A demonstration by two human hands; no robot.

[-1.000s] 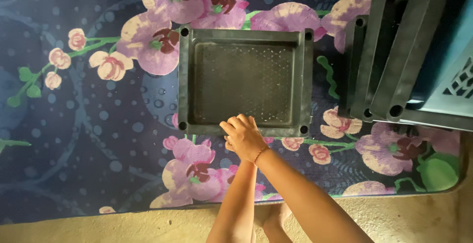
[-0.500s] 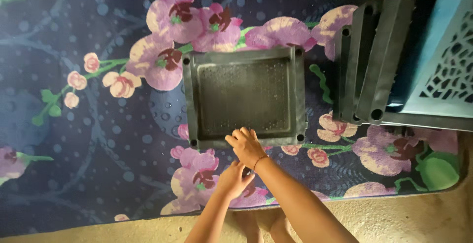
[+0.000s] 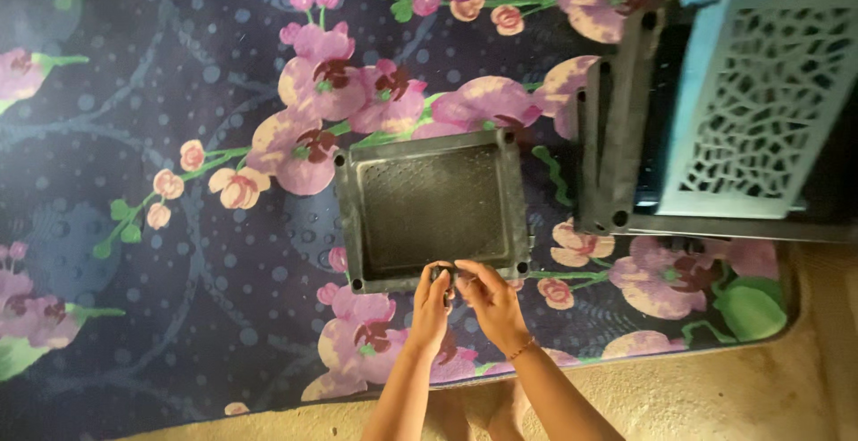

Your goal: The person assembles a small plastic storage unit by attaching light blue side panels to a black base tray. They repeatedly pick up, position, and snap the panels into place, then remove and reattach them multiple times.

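Both hands, left hand (image 3: 433,302) and right hand (image 3: 490,302), pinch the dark tray's (image 3: 432,209) rim on the floral mat (image 3: 179,253).

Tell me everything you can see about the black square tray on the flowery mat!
The black tray looks like dark plastic. It is almost square, with a raised rim, a fine mesh floor and a small round hole at each corner. It lies flat, open side up, on the floral mat, and looks empty. The left hand and right hand meet at the middle of its near rim, around something small and dark.

No packages, labels, signs or screens appear anywhere on the floral mat (image 3: 179,253) or the bare floor along its near edge.
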